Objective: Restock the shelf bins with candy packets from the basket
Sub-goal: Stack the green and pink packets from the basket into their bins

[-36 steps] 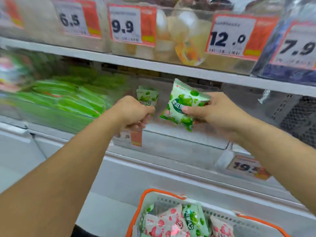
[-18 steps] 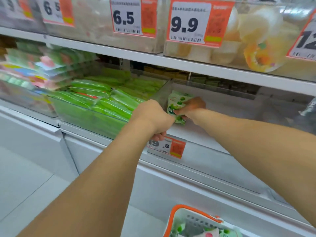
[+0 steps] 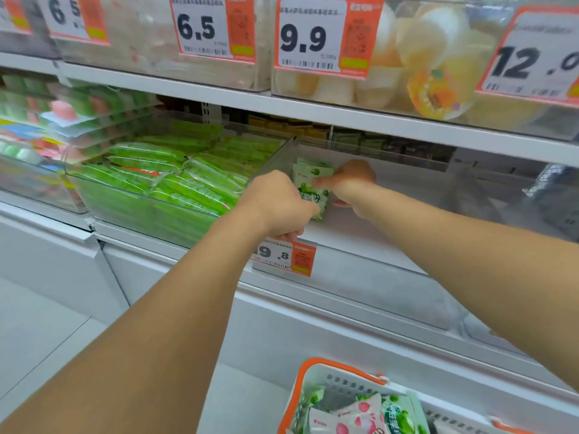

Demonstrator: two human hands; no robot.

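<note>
Placement step: left hand (image 3: 277,203) and right hand (image 3: 351,180) both grip green candy packets (image 3: 308,186) inside the clear shelf bin (image 3: 360,233); next, release them upright.

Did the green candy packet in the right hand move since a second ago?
Yes. The green candy packet, pinched in the right hand, went from in front of the clear bin to inside it, low at its left end, above the 9.8 price tag.

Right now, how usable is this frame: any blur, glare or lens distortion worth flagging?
Head view: even store lighting, no hard shadows. Wide-angle bend curves the shelf edge; far left bins are smeared and soft. Sheen on the clear bin front. Both hands, left hand and right hand, are sharp on the green candy packets; basket cut off at the bottom.
</note>
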